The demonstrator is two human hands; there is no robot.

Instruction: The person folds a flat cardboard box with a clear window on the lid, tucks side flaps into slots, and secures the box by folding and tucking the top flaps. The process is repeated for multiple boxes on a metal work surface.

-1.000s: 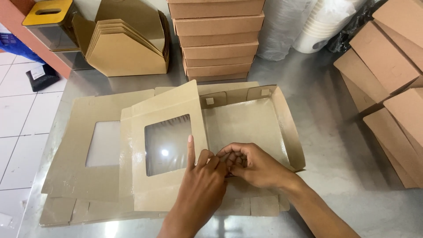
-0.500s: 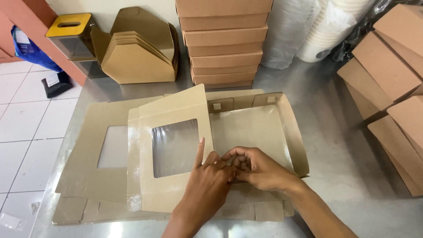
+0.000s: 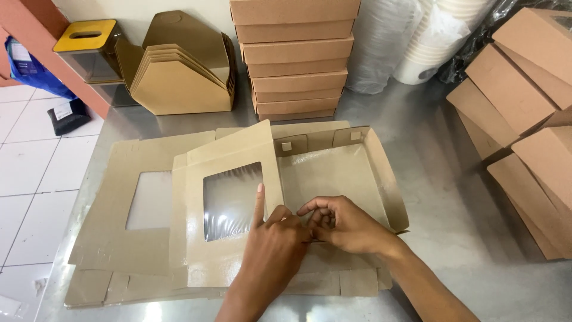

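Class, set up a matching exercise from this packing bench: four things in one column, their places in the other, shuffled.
1. stack of closed boxes
2. yellow-lidded bin
3. white cups
4. window lid

a. back left corner
b. under the left hand
c. back centre
d. back right, in plastic

Pairs: 1-c, 2-a, 3-d, 4-b

Single head-worn view, looking steeply down and forward, close over a steel table [image 3: 453, 197]
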